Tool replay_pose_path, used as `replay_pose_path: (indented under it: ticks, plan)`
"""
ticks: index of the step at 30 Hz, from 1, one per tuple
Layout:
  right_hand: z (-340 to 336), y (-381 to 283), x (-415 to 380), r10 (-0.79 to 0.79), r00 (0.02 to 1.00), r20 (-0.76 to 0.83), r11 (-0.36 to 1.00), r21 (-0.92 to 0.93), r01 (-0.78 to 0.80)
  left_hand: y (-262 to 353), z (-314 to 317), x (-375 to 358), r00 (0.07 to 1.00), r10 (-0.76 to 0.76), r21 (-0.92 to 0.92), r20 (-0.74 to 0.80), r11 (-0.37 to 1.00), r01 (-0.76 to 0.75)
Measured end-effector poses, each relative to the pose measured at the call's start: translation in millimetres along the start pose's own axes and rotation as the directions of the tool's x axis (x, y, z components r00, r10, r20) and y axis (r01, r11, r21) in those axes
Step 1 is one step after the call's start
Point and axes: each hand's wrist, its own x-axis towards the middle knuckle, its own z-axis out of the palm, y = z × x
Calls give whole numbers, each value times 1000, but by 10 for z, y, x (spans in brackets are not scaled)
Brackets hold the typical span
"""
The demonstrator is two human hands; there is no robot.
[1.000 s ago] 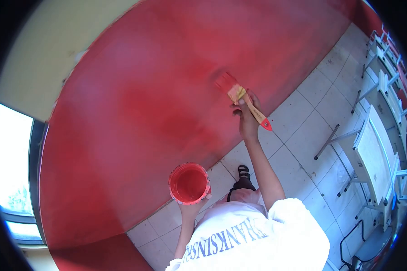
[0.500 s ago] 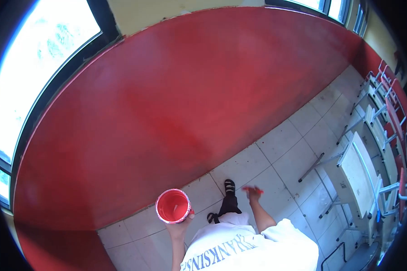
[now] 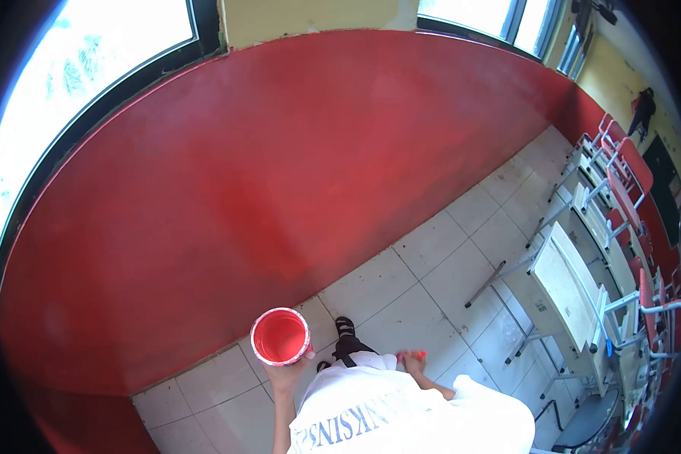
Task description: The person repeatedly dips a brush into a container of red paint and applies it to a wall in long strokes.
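Observation:
My left hand (image 3: 287,371) is wrapped round the side of a red paint container (image 3: 281,337), held upright in front of me, with red paint inside and a smeared rim. Over by my body on the right, my right hand (image 3: 412,362) is closed on a small red object whose shape is too small to make out. The red wall (image 3: 318,151) stands ahead, with a brighter red, wet-looking patch low in its middle.
Desks (image 3: 564,284) with red chairs (image 3: 635,163) stacked on them line the right side. A grey chair (image 3: 589,420) is at the lower right. Windows (image 3: 113,53) sit above the wall. Another person (image 3: 642,112) stands far off at the upper right.
The view has turned to the right, bringing more desks and a distant person into sight. My right hand has come down closer to my body. My left hand still holds the container.

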Motion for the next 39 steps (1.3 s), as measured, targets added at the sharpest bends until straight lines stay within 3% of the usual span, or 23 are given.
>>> replay_pose_path:
  ticks: [2, 3, 4, 6, 9, 10, 13, 18, 26, 31, 36, 39]
  plan:
    - [312, -460, 335, -377, 921, -102, 856, -417, 304, 53, -19, -70, 1000, -4, 5, -2, 1000, 4]
    - [484, -684, 562, -226, 965, -130, 971, -109, 213, 87, -28, -120, 1000, -8, 8, -2, 1000, 8]
    - [555, -1249, 514, -94, 994, -56, 992, 79, 98, 135, -37, -162, 999, -42, -16, -10, 999, 42]
    - [657, -2281, 273, -133, 991, 27, 932, 342, 116, 211, -51, -225, 994, -109, -66, -16, 992, 108]
    - [758, -3167, -4, -225, 957, 181, 836, 541, 95, 16, -148, -341, 996, -2, -113, -86, 994, -8]
    - [764, -3408, -142, -244, 943, 226, 822, 565, 78, -105, -202, -388, 994, -40, -228, -104, 974, 15]
    - [735, -3942, -611, -321, 876, 359, 769, 639, 20, -154, -268, -459, 989, -44, -238, -139, 971, 9]
    - [663, -4303, -1006, -434, 761, 482, 724, 689, -23, -146, -284, -500, 986, -39, -198, -162, 980, 6]
    - [446, -4593, -1222, -544, 637, 546, 737, 674, 51, -172, -318, -606, 987, -44, -203, -155, 979, 12]
    - [389, -4782, -1349, -642, 459, 614, 722, 686, 93, -125, -311, -597, 981, -60, -128, -184, 991, 37]
    - [362, -4977, -1509, -582, 377, 721, 795, 602, 75, -60, -289, -546, 975, -55, -26, -218, 998, 50]
    - [476, -4992, -1542, -507, 390, 769, 829, 559, -25, 21, -275, -539, 981, -28, 13, -193, 999, 31]
